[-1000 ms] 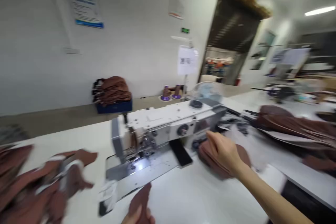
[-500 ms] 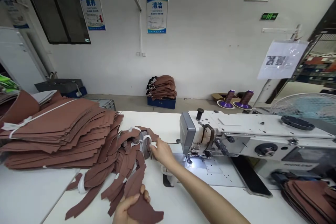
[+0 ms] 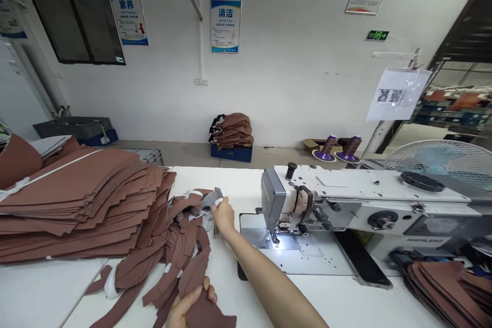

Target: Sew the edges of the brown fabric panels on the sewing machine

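While I scan from 9 o'clock, a tall stack of brown sheets (image 3: 77,205) fills the table's (image 3: 42,292) left side, a white strap across its top. Just right of it, a loose heap of brown strips (image 3: 172,251) spills toward 6 o'clock, white bands mixed in.

My left hand (image 3: 190,305) sits at 6 o'clock, low edge of view, fingers curled and thumb on top, pinching a brown cut piece (image 3: 209,315) that hangs off to the right. Piece touches the heap's near end.

My right hand (image 3: 223,215) reaches out near centre, at the heap's far end, fingers closed in a pinch on a small bundle of grey and brown strips (image 3: 209,202) tied with white. Bundle rests on top of the heap, just beside the sewing machine's (image 3: 365,200) left end. Forearm runs back toward 5 o'clock.

Sewing machine spans 3 o'clock, lamp lit over the needle plate (image 3: 292,248). A black phone (image 3: 361,261) lies on its bed. Fan (image 3: 442,156) behind it at 2 o'clock. More brown pieces (image 3: 449,282) stacked at 4 o'clock.

At 12 o'clock, by the wall: blue crate with brown pile (image 3: 230,136), two purple thread cones (image 3: 340,147) to its right. Posters (image 3: 225,25) on the wall.
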Demonstrator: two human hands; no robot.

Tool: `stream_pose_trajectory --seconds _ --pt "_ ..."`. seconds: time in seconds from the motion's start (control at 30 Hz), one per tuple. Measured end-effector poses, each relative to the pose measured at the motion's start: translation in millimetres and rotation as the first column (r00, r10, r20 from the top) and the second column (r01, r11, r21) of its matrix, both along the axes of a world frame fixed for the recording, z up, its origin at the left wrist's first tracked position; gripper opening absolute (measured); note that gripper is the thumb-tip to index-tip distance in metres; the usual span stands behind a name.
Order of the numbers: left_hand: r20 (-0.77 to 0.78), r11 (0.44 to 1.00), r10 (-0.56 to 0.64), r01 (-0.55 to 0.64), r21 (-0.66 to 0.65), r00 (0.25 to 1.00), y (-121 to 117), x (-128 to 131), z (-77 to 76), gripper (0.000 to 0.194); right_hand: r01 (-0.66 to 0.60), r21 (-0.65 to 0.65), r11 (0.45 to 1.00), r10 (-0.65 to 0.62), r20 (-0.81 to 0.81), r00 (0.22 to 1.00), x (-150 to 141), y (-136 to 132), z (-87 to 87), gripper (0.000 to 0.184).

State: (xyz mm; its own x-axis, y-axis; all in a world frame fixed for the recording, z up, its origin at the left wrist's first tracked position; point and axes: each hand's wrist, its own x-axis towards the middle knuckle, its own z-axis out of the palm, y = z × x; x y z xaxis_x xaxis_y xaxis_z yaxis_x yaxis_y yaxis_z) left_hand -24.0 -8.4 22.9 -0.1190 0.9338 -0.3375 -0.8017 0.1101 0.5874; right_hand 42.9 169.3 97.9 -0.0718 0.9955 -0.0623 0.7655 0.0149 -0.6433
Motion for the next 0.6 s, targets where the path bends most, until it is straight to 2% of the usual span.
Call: stream_pose_trajectory --seconds 0.1,0.17,0.2,0.27,0.3,0.33,0.37,0.43,0.5,0.57,0.6 --pt "0.069 1.0 -0.013 0.015 -0.022 0.998 1 -2 2.6 0.026 -0.039 0.18 0.983 0.038 0.01 0.999 20 -30 8.4 0.045" --pt "0.151 0.998 -0.046 0.051 -0.029 0.987 2 -2 6.2 0.029 -0.138 0.369 0.919 0.119 0.074 0.99 36 -59 7.2 0.051" --pt "0.183 0.998 -0.046 0.051 -0.021 0.982 3 -1 8.9 0.031 -0.21 0.489 0.847 0.162 0.139 0.977 44 -74 4.3 0.052" --pt "0.212 1.0 0.004 -0.009 0.019 0.977 4 4 15.6 0.033 -0.377 0.693 0.614 0.208 0.318 0.925 60 -105 -4.5 0.048" --pt "0.22 0.998 0.046 -0.054 0.033 0.974 4 8 19.3 0.033 -0.451 0.746 0.489 0.205 0.404 0.891 67 -118 -9.6 0.046" --pt "0.226 0.996 0.079 -0.088 0.031 0.971 4 11 22.9 0.032 -0.507 0.765 0.396 0.192 0.471 0.861 73 -130 -14.5 0.045" --pt "0.224 0.994 0.107 -0.112 0.014 0.969 4 14 26.2 0.028 -0.552 0.765 0.332 0.178 0.524 0.833 78 -140 -19.1 0.044" --pt "0.179 0.993 0.114 -0.106 -0.053 0.977 3 19 31.8 0.016 -0.611 0.744 0.273 0.165 0.589 0.791 84 -153 -26.3 0.043" --pt "0.088 0.985 0.104 -0.091 -0.144 0.991 4 22 36.1 0.01 -0.634 0.733 0.246 0.169 0.612 0.772 86 -159 -30.8 0.042" --pt "0.013 0.966 0.139 -0.133 -0.219 0.99 6 24 39.5 0.012 -0.641 0.723 0.258 0.214 0.604 0.768 86 -162 -33.6 0.042" --pt "-0.009 0.955 0.166 -0.163 -0.248 0.986 7 24 40.7 0.014 -0.636 0.716 0.288 0.254 0.583 0.772 86 -162 -34.8 0.042"
